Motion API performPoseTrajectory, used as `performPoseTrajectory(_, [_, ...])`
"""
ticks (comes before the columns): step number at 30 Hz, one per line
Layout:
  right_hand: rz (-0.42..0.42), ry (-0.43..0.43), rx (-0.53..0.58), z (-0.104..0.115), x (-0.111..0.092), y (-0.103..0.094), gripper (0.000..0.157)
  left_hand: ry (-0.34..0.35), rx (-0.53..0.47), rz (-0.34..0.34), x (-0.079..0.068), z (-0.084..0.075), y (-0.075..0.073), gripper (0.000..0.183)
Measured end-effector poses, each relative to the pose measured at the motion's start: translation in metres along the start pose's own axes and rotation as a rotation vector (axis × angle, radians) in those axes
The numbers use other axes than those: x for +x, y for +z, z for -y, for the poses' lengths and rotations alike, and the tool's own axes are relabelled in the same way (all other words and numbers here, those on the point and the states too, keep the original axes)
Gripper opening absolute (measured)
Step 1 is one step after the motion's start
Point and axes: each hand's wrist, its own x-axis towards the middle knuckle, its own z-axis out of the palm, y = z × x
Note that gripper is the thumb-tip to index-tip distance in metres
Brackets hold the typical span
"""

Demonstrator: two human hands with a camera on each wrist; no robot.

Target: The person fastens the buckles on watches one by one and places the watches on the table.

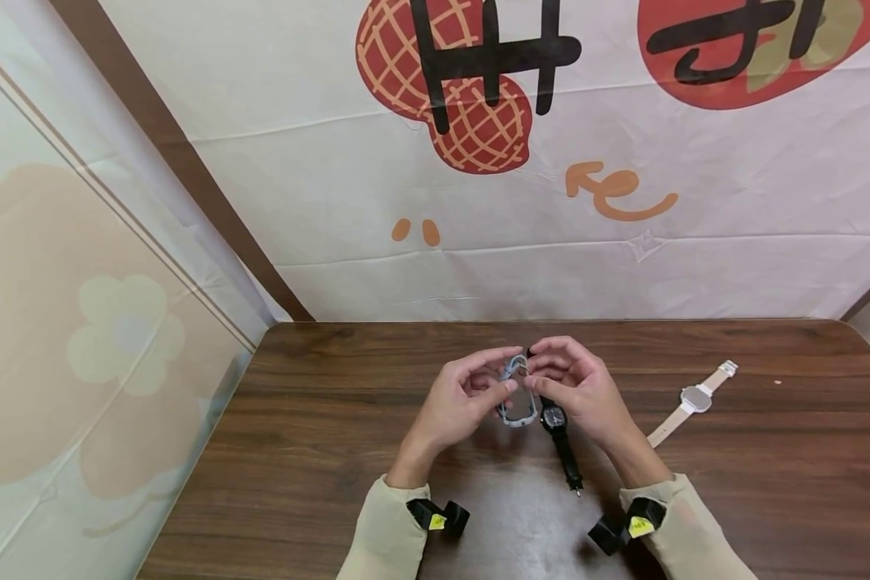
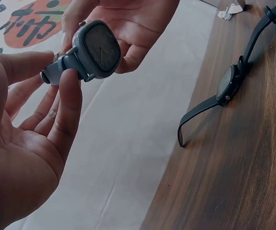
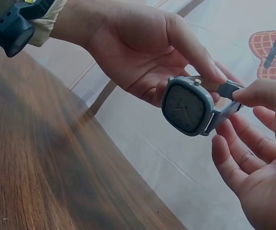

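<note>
A blue-grey wristwatch (image 3: 187, 106) with a squarish case is held up off the table, its strap bent round into a loop. My left hand (image 1: 453, 399) pinches the strap between thumb and fingers, as the left wrist view also shows. From the other side my right hand (image 1: 576, 387) pinches the strap (image 3: 230, 90) near its buckle end, thumb close to the left hand's fingertips. Below and behind the right hand lies a black wristwatch (image 1: 554, 417), its upper end partly hidden by that hand.
A wristwatch with a pale strap (image 1: 696, 399) lies to the right, its lower end behind the right forearm. The brown wooden table (image 1: 297, 451) meets a printed white cloth (image 1: 319, 193) at its far edge. Wrist cameras (image 1: 438, 518) sit on both sleeves.
</note>
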Motion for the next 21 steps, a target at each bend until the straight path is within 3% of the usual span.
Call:
performPoseTrajectory(13, [0.039, -0.098, 0.014, 0.0025, -0.0003, 0.004, 0.029, 0.011, -0.012, -0.014, -0.0027, -0.0022, -0.0018, 0.034])
performPoseTrajectory(21, [0.006, -0.063, -0.09, 0.0021, -0.001, 0.0044, 0.025, 0.011, -0.001, -0.05, -0.0023, -0.0029, -0.0023, 0.025])
